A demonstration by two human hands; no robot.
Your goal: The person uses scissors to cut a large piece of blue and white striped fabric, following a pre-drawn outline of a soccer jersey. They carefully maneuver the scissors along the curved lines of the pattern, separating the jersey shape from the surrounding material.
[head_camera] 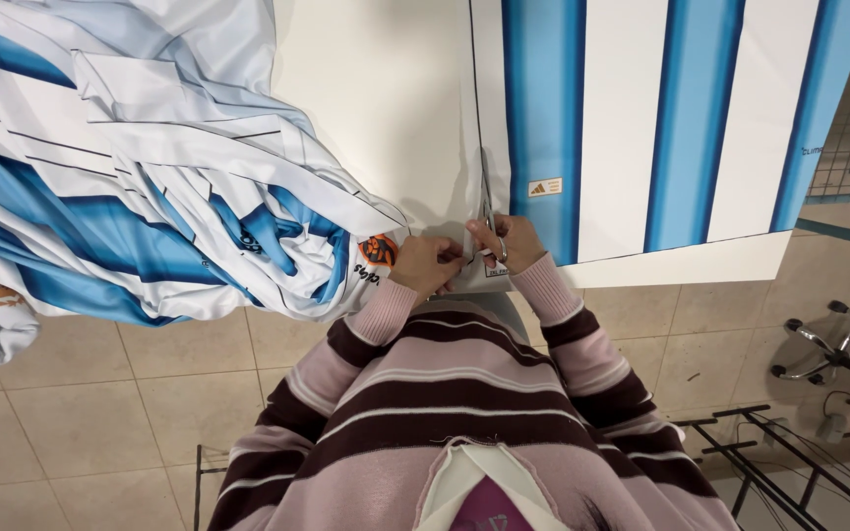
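Observation:
A white fabric sheet [632,118] printed with blue vertical stripes lies flat on the table, its near edge facing me. My right hand [506,242] grips scissors [487,211] whose blades point away from me along a thin black line on the fabric. My left hand [423,262] presses and pinches the fabric edge just left of the scissors. Both sleeves are pink with dark stripes.
A heap of cut blue and white fabric pieces [120,187] is piled at the left and hangs over the table edge. Below lies a beige tiled floor [71,423]. A chair base [823,344] and black metal frame [769,442] stand at the lower right.

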